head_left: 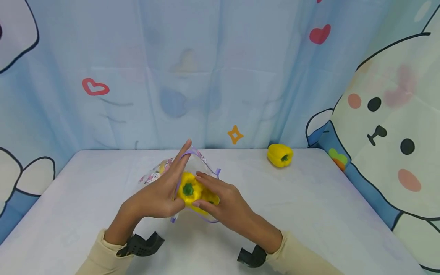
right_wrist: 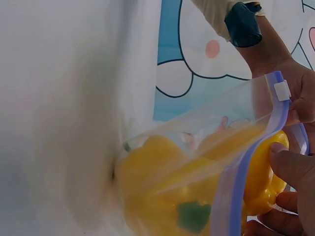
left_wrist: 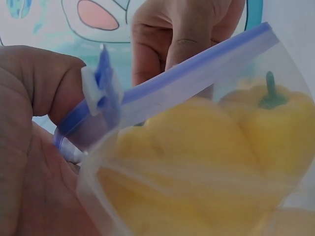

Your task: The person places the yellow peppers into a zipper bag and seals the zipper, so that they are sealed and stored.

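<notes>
No words, labels, brands or numbers could be read on the zip bag [right_wrist: 240,179], the yellow peppers [head_left: 188,190], the black wrist straps [head_left: 142,245] or the printed curtain [head_left: 206,68].

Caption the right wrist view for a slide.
Right grip holds a yellow bell pepper in the mouth of a slider bag, more peppers inside.

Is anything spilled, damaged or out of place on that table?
Nothing looks spilled or damaged. The only mild oddity is a lone yellow pepper on its side near the far edge of the table, to the right; it stands out because the other peppers are gathered in the clear, printed bag.
</notes>
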Available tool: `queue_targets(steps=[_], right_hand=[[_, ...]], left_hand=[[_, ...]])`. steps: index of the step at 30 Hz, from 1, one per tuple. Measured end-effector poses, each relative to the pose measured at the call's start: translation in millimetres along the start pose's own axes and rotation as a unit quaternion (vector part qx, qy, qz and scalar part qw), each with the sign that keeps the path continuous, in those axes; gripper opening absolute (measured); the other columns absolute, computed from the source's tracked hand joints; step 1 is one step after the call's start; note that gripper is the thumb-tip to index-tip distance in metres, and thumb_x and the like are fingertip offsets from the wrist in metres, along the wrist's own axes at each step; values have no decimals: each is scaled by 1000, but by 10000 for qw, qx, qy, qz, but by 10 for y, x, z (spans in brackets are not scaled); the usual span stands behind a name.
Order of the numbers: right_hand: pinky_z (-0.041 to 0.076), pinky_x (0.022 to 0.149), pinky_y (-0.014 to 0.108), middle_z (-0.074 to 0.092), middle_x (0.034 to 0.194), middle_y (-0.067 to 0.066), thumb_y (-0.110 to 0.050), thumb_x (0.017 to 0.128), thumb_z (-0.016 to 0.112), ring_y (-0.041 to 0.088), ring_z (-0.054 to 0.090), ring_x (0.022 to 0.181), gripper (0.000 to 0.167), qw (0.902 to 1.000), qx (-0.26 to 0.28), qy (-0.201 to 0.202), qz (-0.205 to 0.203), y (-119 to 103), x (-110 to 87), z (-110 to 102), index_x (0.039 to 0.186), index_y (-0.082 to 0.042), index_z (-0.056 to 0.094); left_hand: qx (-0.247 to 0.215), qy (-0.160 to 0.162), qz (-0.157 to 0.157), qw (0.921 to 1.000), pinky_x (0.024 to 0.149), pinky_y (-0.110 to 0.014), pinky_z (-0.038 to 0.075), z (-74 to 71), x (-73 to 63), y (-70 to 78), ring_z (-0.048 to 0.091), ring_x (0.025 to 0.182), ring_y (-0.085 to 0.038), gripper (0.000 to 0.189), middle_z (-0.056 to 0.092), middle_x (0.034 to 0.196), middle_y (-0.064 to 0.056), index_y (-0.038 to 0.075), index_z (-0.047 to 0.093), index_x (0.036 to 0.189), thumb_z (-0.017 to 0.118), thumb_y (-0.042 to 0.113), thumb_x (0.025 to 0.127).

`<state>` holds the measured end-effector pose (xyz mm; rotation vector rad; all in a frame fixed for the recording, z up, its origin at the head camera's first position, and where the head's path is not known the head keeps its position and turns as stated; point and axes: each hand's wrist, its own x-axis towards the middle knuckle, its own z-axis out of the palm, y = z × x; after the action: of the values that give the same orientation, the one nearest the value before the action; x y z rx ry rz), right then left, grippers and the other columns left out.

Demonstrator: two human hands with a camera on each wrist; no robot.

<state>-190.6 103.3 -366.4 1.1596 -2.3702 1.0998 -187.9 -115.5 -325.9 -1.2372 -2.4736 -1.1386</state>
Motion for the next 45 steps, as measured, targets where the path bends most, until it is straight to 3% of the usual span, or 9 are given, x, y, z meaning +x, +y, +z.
queue_targets(steps=[11,17,25,32,41,45], right_hand=[[40,101,29,45,147,2,-18,87,72,14,41,134,57,9999,29,5,-115,-13,10,-12,138,-4,53],[39,103,35,47,145,5,-11,92,66,19,43,134,50,9988,122,241,-406,-4,31,-113,138,-1,52],[41,102,37,55,138,12,-1,91,62,25,50,128,44,9933,404,543,-942,8,47,-234,134,2,56],[43,100,37,59,132,12,4,90,60,27,54,124,38,9883,590,856,-1115,38,68,-280,128,4,60],[49,92,38,62,127,17,14,90,54,29,57,120,31,9777,1623,1062,-809,79,90,-396,118,8,65],[50,91,36,63,125,17,14,90,54,28,58,118,30,9767,1545,1284,-752,151,108,-458,117,8,66]], left_hand=[[-44,-25,-107,9999,113,-52,17,-52,-20,8,-6,147,-18,107,-19,160,4,9,-8,155,55,-2,69],[-243,47,-196,9995,114,-54,14,-104,-34,-17,-7,147,-17,106,-20,160,7,5,-7,155,53,-3,68],[-42,109,-167,9998,114,-55,12,-153,-54,-24,-5,147,-21,105,-19,160,6,4,-6,155,53,-2,68],[9,128,-151,9998,114,-54,14,-151,-59,-39,-2,147,-23,103,-18,160,4,3,-5,155,53,-1,69],[-47,139,-228,9996,114,-52,13,-164,-53,-45,-1,147,-20,103,-19,160,5,0,-2,154,54,-4,68],[-74,55,-216,9997,113,-56,13,-150,-58,-64,-2,147,-20,102,-20,160,4,0,-3,154,53,-5,69]])
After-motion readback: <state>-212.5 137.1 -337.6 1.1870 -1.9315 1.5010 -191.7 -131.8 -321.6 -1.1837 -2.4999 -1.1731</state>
